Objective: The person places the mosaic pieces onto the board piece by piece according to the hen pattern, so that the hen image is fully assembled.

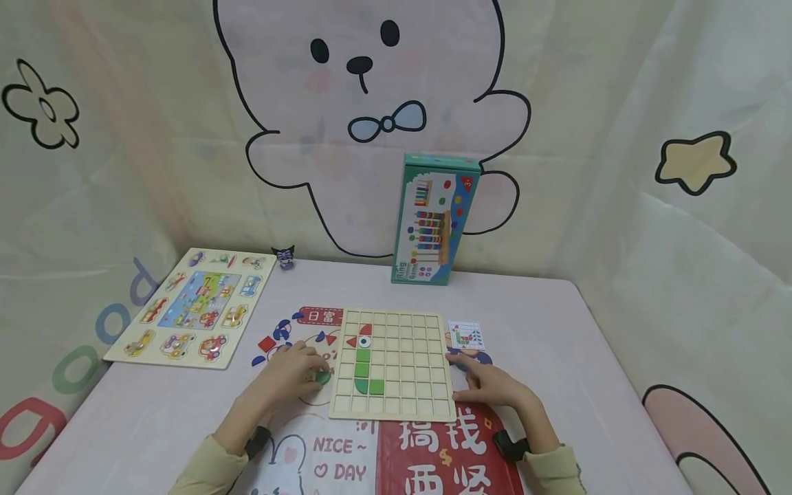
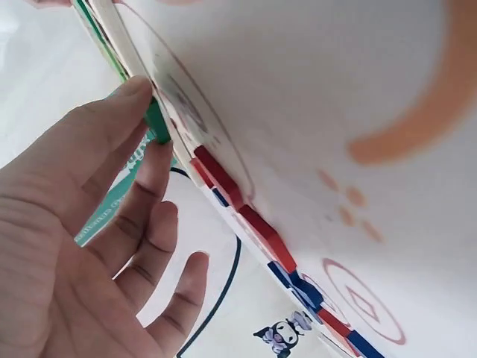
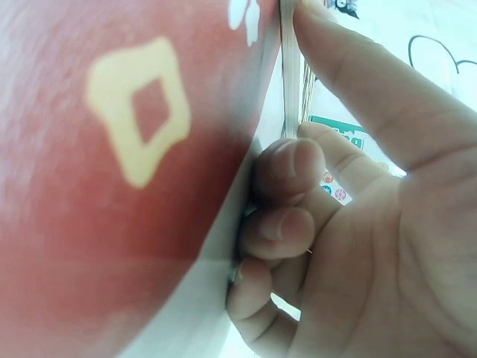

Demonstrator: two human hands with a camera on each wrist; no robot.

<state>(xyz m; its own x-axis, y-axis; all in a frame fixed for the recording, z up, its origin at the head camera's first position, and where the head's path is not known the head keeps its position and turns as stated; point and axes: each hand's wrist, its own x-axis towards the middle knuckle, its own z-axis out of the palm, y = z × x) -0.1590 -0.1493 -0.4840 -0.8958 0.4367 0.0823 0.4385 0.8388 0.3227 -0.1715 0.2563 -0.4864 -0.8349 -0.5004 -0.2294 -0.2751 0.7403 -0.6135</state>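
A pale wooden grid board (image 1: 408, 364) lies in the middle of the table. In its left columns sit red pieces (image 1: 366, 330), an eye tile (image 1: 364, 341), green square tiles (image 1: 362, 356) and a green rounded tile (image 1: 361, 386). Just left of the board, my left hand (image 1: 297, 371) pinches a green piece (image 2: 157, 121) between thumb and index finger; its other fingers are spread loosely. My right hand (image 1: 491, 383) touches the board's right edge with the index finger extended and the thumb nearer me. Its remaining fingers bend loosely beneath, as the right wrist view shows.
Loose red pieces (image 1: 267, 344) and blue pieces (image 1: 258, 360) lie left of the board. A small pattern card (image 1: 466, 335) is at its right. Farther back are a picture puzzle board (image 1: 201, 302), a small figurine (image 1: 284, 257) and an upright green box (image 1: 436, 220) against the backdrop.
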